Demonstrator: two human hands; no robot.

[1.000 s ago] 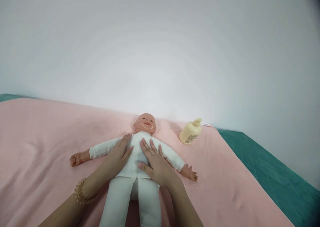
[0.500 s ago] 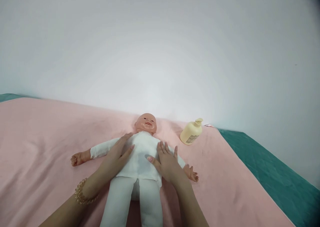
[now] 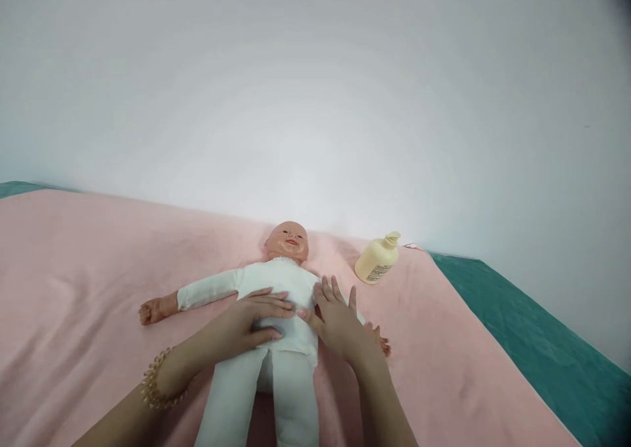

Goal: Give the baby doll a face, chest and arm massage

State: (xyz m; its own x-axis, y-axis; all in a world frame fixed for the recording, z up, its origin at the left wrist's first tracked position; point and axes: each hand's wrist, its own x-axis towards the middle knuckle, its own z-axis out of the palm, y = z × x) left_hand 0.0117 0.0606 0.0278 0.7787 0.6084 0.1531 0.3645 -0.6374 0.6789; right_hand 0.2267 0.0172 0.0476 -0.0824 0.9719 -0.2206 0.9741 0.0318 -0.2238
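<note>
A baby doll (image 3: 276, 276) with a white cloth body lies on its back, its head away from me and its arms spread. Across its belly lies my left hand (image 3: 251, 319), fingers stretched out and pointing right. My right hand (image 3: 340, 319) rests along the side of the doll's chest, fingers spread, thumb reaching in over the torso. That hand and forearm partly cover the doll's arm on the right. Neither hand grips anything. A coiled bracelet circles my left wrist.
A pale yellow pump bottle (image 3: 377, 261) stands to the right of the doll's head. Under everything is a pink blanket (image 3: 98, 250), with a green cover (image 3: 532, 315) showing at the right. A white wall (image 3: 296, 105) rises behind.
My left hand has slid from the doll's shoulder and side down onto its belly, turning to point right. My right hand has shifted only slightly to the right.
</note>
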